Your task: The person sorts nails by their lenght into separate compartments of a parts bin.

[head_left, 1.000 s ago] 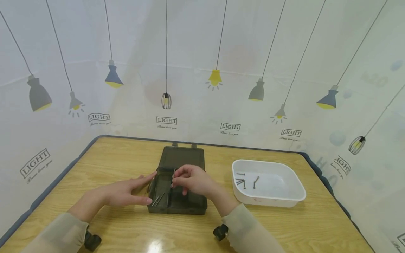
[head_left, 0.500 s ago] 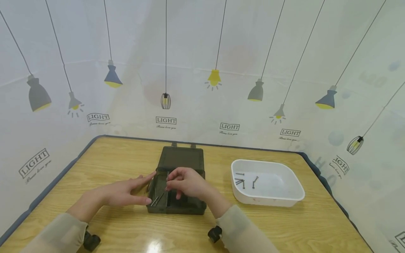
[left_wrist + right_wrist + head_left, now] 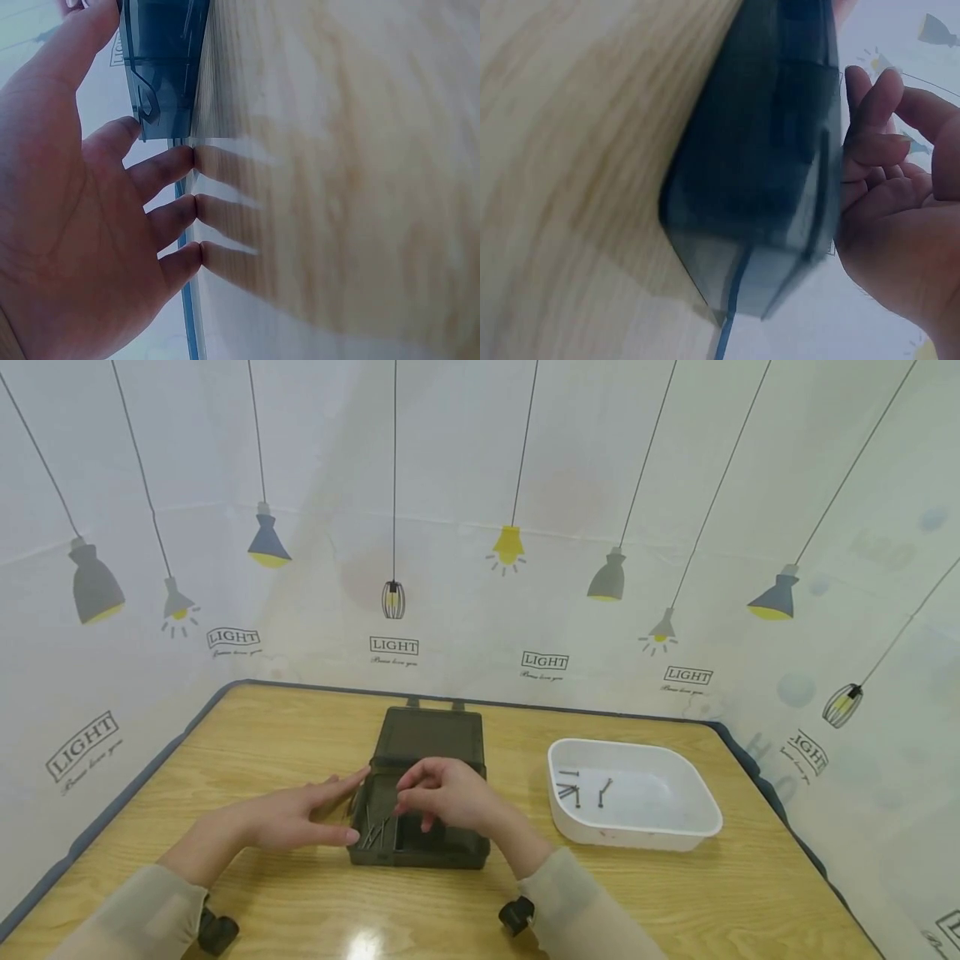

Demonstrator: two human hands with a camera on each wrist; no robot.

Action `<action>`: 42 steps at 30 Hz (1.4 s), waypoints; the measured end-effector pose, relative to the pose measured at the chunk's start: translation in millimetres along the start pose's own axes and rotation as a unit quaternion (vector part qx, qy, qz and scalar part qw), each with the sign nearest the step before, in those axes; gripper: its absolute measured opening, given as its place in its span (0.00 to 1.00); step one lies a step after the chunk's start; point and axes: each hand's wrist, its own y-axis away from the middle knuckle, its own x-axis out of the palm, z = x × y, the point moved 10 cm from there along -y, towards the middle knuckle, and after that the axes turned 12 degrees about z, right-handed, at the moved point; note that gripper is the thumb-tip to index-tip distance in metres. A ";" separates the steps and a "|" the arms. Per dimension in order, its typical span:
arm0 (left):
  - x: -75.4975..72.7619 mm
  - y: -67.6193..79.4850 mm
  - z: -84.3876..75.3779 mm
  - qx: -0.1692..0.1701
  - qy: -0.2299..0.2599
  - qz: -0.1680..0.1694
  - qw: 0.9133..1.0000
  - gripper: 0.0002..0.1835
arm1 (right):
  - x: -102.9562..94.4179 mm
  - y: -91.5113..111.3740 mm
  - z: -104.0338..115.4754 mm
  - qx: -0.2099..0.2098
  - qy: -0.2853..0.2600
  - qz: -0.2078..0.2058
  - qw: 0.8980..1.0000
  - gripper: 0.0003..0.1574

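A dark see-through plastic case [image 3: 442, 859] lies on the table with its lid [image 3: 429, 735] folded back. Several thin metal screws [image 3: 373, 835] lie in its left compartment. My left hand [image 3: 292, 818] rests at the case's left side, fingers spread; in the left wrist view, fingertips touch the table and the index finger touches the case [image 3: 161, 71]. Over the divider hovers my right hand [image 3: 450, 797], its fingers loosely bent. In the right wrist view nothing shows between the thumb and fingers of that hand [image 3: 900, 225], beside the case wall [image 3: 757, 150].
A white plastic tub [image 3: 637, 837] stands to the right of the case, with several screws [image 3: 576, 792] at its left end. Behind the wooden table [image 3: 285, 727] hangs a pale curtain [image 3: 465, 460] printed with lamps.
My right hand moved left over the left compartment and let go of a screw, which now lies with the others there. The left hand stayed in place.
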 end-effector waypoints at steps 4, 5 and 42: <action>-0.8 0.6 0.1 0.001 -0.004 -0.004 1.000 0.52 | -11.8 6.4 0.0 -0.003 0.015 -0.012 1.000 0.10; -1.0 0.7 0.0 0.002 -0.006 -0.005 1.000 0.52 | -15.6 8.4 -0.1 -0.005 0.018 -0.014 1.000 0.11; -0.5 0.6 0.2 0.015 -0.011 -0.001 1.000 0.52 | -195.9 133.6 -116.5 0.157 0.092 -0.056 0.982 0.15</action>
